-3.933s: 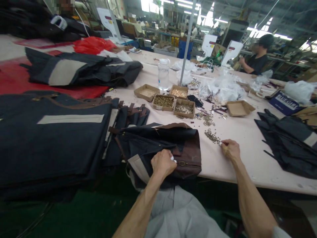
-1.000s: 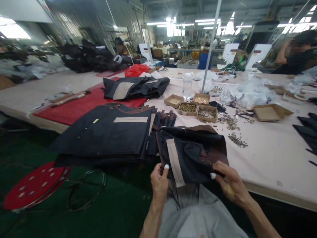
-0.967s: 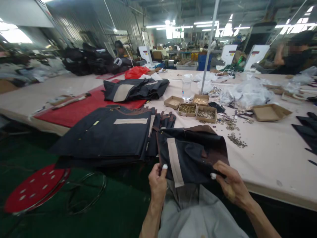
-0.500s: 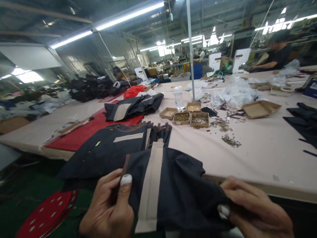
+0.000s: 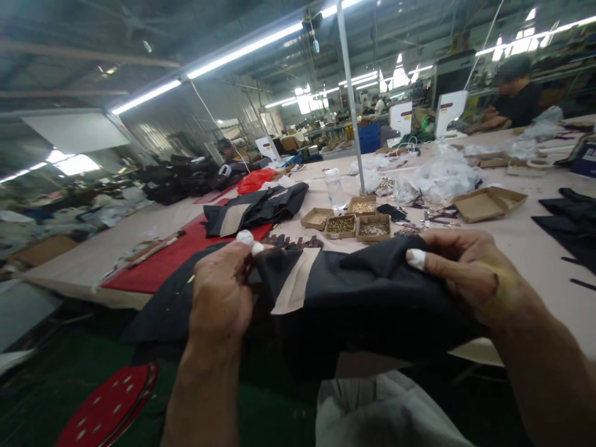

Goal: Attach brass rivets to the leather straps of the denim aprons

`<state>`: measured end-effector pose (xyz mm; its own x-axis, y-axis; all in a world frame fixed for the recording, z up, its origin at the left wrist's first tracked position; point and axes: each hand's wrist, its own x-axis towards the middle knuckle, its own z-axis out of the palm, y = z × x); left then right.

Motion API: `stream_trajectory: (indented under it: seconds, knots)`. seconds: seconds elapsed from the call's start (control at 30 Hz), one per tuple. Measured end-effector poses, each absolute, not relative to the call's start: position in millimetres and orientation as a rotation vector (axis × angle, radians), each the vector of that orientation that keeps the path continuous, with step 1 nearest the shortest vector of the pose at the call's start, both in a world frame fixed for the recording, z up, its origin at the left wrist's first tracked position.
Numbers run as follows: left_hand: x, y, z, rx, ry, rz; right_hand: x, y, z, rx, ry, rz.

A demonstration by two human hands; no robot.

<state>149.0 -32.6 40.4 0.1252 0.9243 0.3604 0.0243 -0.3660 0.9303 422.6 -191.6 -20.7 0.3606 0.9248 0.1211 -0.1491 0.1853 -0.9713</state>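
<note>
Between my hands hangs a dark fabric piece (image 5: 358,279) with a beige strip (image 5: 295,282) running down its left part. My left hand (image 5: 223,282) pinches its upper left corner, thumb and finger wrapped in white tape. On the other side my right hand (image 5: 465,273) grips the upper right part, its white-taped thumb lying on top of the cloth. The lower part of the piece drops in dark folds over the table's front edge. Behind my left hand, partly covered, lie more dark fabric pieces (image 5: 162,298) with brown tabs along their far edge.
Small cardboard boxes (image 5: 341,226) of metal fittings stand mid-table beside a clear bottle (image 5: 334,189). A metal pole (image 5: 350,93) rises behind them. Plastic bags (image 5: 442,177) and an open carton (image 5: 488,205) lie to the right. A red stool (image 5: 109,403) stands lower left. A co-worker (image 5: 516,99) sits far right.
Both hands have risen with the fabric piece. Its beige strip, long and nearly upright before, now shows shorter and tilted, and the lower cloth hangs down.
</note>
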Motion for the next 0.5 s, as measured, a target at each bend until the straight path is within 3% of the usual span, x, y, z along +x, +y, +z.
stream_trajectory:
  seconds: [0.23,0.5]
  knots:
    - [163.5,-18.1,40.9,1.887,0.933,1.04,446.8,-155.4,-18.5,-1.032,-0.728,0.833]
    - [183.0,58.4,-7.6,1.675,1.01,1.574,459.0,-145.2,-36.7,-1.036,-0.685,0.719]
